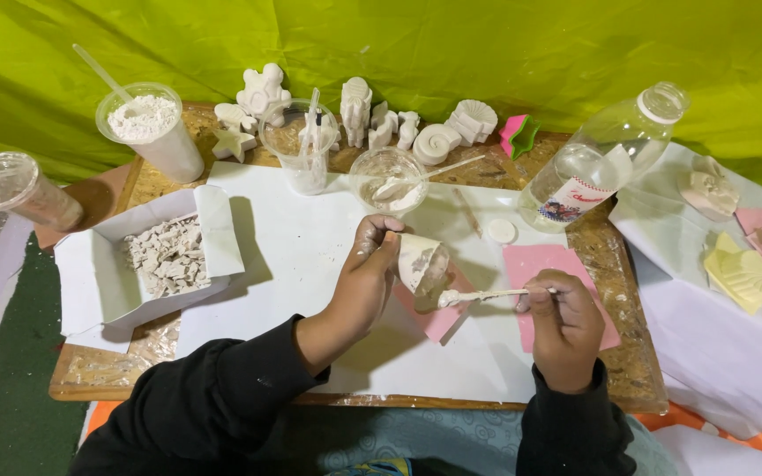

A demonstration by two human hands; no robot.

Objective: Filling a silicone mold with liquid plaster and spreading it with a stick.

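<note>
My left hand [365, 280] grips a small plastic cup [420, 261], tilted on its side with its mouth facing right and white plaster inside. A plaster-coated stick [478, 295] is pinched in my right hand [564, 324], its tip at the cup's mouth. Under the cup lies a pink mould [438, 319] on a white sheet [310, 264]. A second pink mould [535, 264] lies partly beneath my right hand. Both sleeves are black.
A white box of plaster chips [169, 256] sits left. Behind are a cup of white powder [147, 123], two clear cups with stirrers [302, 145] [388, 179], white plaster figures [359, 110], a tipped clear bottle [601, 159] and a small white disc [501, 231]. More moulds [743, 273] lie on the right table.
</note>
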